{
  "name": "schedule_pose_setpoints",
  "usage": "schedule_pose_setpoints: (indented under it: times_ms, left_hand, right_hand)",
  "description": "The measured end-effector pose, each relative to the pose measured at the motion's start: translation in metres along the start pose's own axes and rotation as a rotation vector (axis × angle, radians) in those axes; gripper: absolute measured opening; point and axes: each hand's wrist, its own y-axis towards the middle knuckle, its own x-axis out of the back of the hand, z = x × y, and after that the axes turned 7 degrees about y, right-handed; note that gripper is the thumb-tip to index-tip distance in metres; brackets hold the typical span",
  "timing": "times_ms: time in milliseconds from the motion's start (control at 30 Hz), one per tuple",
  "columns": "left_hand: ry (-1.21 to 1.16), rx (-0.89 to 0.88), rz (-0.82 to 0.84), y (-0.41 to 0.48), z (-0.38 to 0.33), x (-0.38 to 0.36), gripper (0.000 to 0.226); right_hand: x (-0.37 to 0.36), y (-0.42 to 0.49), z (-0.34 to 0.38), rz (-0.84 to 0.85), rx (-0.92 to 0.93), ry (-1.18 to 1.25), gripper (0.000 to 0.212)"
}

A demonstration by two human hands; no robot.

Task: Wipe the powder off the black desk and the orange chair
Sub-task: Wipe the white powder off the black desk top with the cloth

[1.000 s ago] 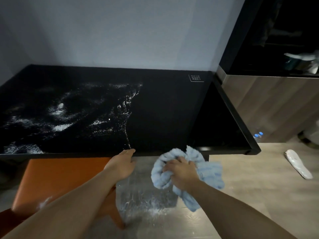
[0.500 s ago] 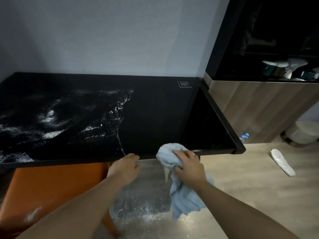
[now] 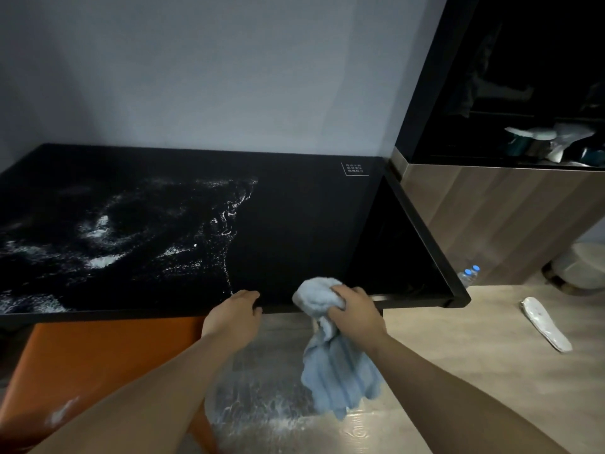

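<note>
Two bare forearms reach in from the bottom edge, with no sleeve, watch, bracelet or glove on either as far as they show. The left hand (image 3: 234, 317) and the right hand (image 3: 355, 311) carry no rings, and the fingernails look short and unpainted.

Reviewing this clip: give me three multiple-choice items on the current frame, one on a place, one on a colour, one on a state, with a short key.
1. Where does the white powder lie on the glossy black desk?
A. left part
B. right part
C. far right corner

2. What colour is the crumpled terry cloth?
A. red
B. light blue
C. green

3. What is the right hand doing?
A. lying flat on the floor
B. gripping the cloth at the desk's front edge
C. holding a bottle

Key: 1 A, streaks cover the left part while the right part looks dark and bare. 2 B, the cloth is pale blue. 3 B, fingers curl round the bunched cloth; the left hand rests at the edge beside it.
</note>
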Motion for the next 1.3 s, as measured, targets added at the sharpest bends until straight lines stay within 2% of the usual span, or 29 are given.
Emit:
schedule_pose_setpoints:
  times_ms: [67, 133, 267, 433, 700, 900, 1000, 1233, 1300]
  left_hand:
    - [-0.008, 0.010, 0.004, 0.003, -0.002, 0.003, 0.046]
    - [-0.013, 0.012, 0.015, 0.007, -0.001, 0.005, 0.048]
    - [0.039, 0.029, 0.049, 0.017, -0.001, 0.001, 0.051]
    - [0.223, -0.014, 0.103, 0.035, -0.008, -0.006, 0.058]
    - [0.313, 0.008, 0.165, 0.076, -0.003, -0.017, 0.067]
    - [0.283, 0.020, 0.241, 0.091, 0.002, -0.012, 0.060]
    - [0.295, 0.021, 0.251, 0.094, 0.004, -0.012, 0.057]
    - [0.371, -0.048, 0.227, 0.090, 0.010, -0.018, 0.055]
    - [0.321, -0.039, 0.213, 0.085, 0.013, -0.020, 0.059]
  right_hand:
    - [0.005, 0.003, -0.001, -0.066, 0.000, 0.052, 0.048]
    - [0.014, 0.008, 0.000, -0.206, -0.023, 0.096, 0.048]
    - [0.030, 0.025, 0.004, -0.418, -0.106, -0.032, 0.052]
    - [0.045, 0.061, 0.001, -0.479, -0.154, -0.070, 0.054]
    - [0.049, 0.129, -0.022, -0.430, -0.285, -0.115, 0.054]
    - [0.054, 0.172, -0.043, -0.125, -0.442, -0.269, 0.071]
    - [0.038, 0.173, -0.034, -0.043, -0.354, -0.373, 0.071]
    - [-0.021, 0.105, -0.007, 0.023, 0.116, -0.438, 0.057]
    - [-0.030, 0.081, -0.008, 0.030, 0.226, -0.444, 0.053]
